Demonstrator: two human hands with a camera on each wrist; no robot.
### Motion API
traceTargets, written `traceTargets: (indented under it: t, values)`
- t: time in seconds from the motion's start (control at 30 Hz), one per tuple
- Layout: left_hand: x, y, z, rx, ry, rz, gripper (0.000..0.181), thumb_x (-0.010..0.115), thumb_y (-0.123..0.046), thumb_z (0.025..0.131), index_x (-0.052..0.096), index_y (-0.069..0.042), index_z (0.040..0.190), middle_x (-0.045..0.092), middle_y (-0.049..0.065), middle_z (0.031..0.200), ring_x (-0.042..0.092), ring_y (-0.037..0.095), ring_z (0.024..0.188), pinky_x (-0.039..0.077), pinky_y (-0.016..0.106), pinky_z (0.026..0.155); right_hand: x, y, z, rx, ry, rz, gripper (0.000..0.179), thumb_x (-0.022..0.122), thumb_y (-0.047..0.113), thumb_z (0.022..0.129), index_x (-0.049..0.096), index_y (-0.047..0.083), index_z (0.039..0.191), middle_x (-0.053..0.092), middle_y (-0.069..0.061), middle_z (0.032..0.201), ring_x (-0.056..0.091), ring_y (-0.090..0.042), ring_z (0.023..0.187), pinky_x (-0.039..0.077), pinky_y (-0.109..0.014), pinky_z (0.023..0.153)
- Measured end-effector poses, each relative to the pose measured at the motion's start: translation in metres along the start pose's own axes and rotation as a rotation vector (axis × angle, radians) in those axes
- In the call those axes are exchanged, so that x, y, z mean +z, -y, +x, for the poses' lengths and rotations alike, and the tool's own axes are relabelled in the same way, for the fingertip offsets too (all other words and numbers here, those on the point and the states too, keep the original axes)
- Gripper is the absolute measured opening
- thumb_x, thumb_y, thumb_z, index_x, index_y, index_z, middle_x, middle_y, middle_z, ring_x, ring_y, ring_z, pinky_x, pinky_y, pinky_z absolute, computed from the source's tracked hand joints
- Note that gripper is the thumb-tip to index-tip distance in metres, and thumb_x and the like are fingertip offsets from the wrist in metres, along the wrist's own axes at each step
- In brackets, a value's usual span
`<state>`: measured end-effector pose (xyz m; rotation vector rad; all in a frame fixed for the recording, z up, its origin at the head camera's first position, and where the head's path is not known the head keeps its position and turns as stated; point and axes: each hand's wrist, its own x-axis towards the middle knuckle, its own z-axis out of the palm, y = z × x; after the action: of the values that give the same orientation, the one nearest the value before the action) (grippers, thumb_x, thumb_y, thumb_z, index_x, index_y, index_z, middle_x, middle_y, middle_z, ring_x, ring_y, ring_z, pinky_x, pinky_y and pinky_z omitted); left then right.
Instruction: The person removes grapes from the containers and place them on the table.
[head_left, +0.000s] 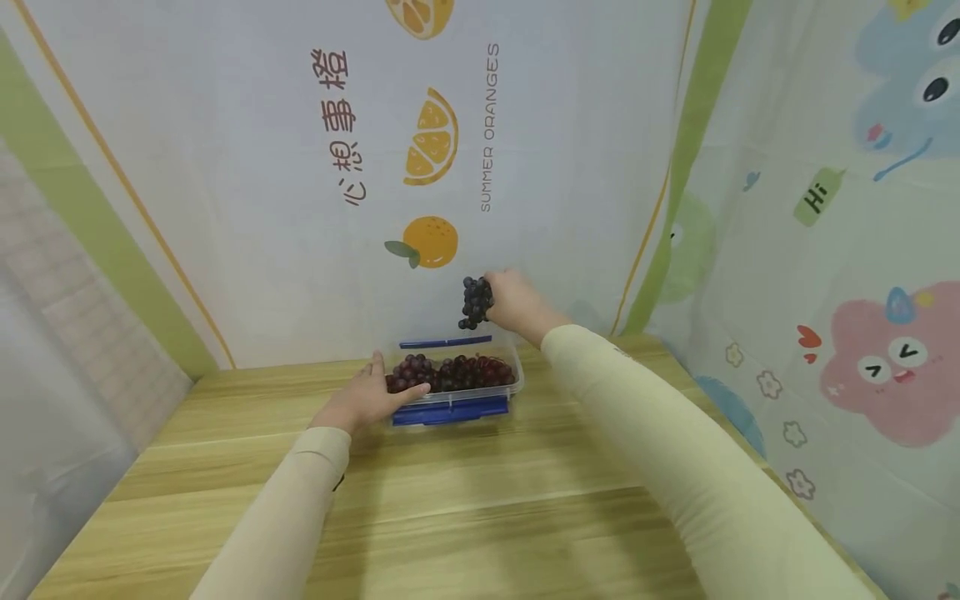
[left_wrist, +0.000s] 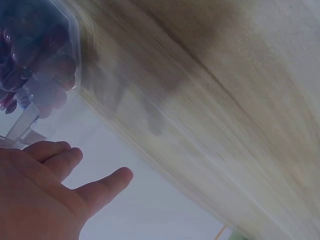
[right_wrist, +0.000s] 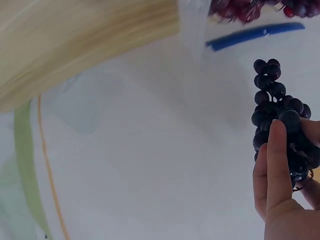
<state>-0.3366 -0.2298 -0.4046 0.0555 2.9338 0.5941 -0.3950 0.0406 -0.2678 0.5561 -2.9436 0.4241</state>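
A bunch of dark, nearly black grapes (head_left: 476,303) hangs above the back of a clear plastic container (head_left: 519,375). My right hand (head_left: 516,302) pinches that bunch from the right. In the right wrist view its fingers (right_wrist: 278,162) press against the berries, and the narrow end of the bunch (right_wrist: 267,82) points away from the hand. Purple and dark red grapes (head_left: 450,373) lie inside the container. At its left end is my left hand (head_left: 366,397), fingers and thumb spread, the thumb along the front rim. The left wrist view shows that hand (left_wrist: 42,192) with extended fingers.
Blue latch flaps stick out at the container's front (head_left: 450,411) and back (head_left: 446,342). It stands on a wood-grain table (head_left: 465,508) near the far edge. A white printed cloth (head_left: 262,208) hangs behind, and another patterned cloth (head_left: 780,275) hangs on the right.
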Motion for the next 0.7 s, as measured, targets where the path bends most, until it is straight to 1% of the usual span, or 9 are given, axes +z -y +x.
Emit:
traceTargets:
  t: [0.17, 0.33, 0.47, 0.57, 0.7]
  values:
    - [0.003, 0.003, 0.000, 0.004, 0.010, -0.012, 0.145, 0.036, -0.103, 0.081, -0.016, 0.002, 0.167, 0.005, 0.034, 0.175, 0.017, 0.056, 0.161, 0.026, 0.071, 0.127, -0.017, -0.017, -0.007, 0.022, 0.002, -0.027, 0.069, 0.072, 0.008, 0.097, 0.044, -0.001, 0.160, 0.048, -0.025, 0.162, 0.050, -0.041, 0.149, 0.045, -0.050, 0.123]
    - [0.000, 0.002, 0.000, 0.009, 0.015, -0.030, 0.146, 0.036, -0.104, 0.080, -0.018, 0.001, 0.167, 0.003, 0.033, 0.176, 0.015, 0.055, 0.161, 0.024, 0.071, 0.127, -0.030, -0.040, -0.016, 0.016, 0.013, -0.087, 0.070, 0.069, 0.005, 0.096, 0.042, -0.005, 0.160, 0.046, -0.030, 0.161, 0.049, -0.044, 0.149, 0.048, -0.051, 0.120]
    - [-0.002, 0.003, 0.000, 0.008, 0.015, -0.023, 0.146, 0.036, -0.103, 0.081, -0.017, 0.003, 0.166, 0.003, 0.034, 0.175, 0.015, 0.056, 0.161, 0.025, 0.072, 0.127, -0.035, -0.058, -0.024, 0.000, 0.047, -0.141, 0.063, 0.070, 0.002, 0.094, 0.050, -0.007, 0.152, 0.053, -0.032, 0.152, 0.054, -0.044, 0.141, 0.051, -0.052, 0.116]
    - [-0.003, 0.004, 0.002, 0.012, 0.015, -0.017, 0.146, 0.035, -0.103, 0.081, -0.017, 0.003, 0.166, 0.003, 0.034, 0.175, 0.015, 0.055, 0.161, 0.025, 0.071, 0.127, -0.036, -0.072, -0.029, -0.014, 0.083, -0.185, 0.058, 0.070, 0.001, 0.092, 0.053, -0.010, 0.147, 0.057, -0.031, 0.147, 0.057, -0.044, 0.137, 0.051, -0.053, 0.116]
    - [-0.003, 0.001, 0.005, 0.032, 0.018, -0.025, 0.145, 0.035, -0.103, 0.082, -0.018, 0.003, 0.166, 0.002, 0.033, 0.176, 0.016, 0.055, 0.161, 0.024, 0.070, 0.129, -0.037, -0.090, -0.036, -0.002, 0.119, -0.210, 0.060, 0.069, 0.000, 0.093, 0.051, -0.011, 0.149, 0.056, -0.032, 0.151, 0.054, -0.047, 0.142, 0.046, -0.055, 0.121]
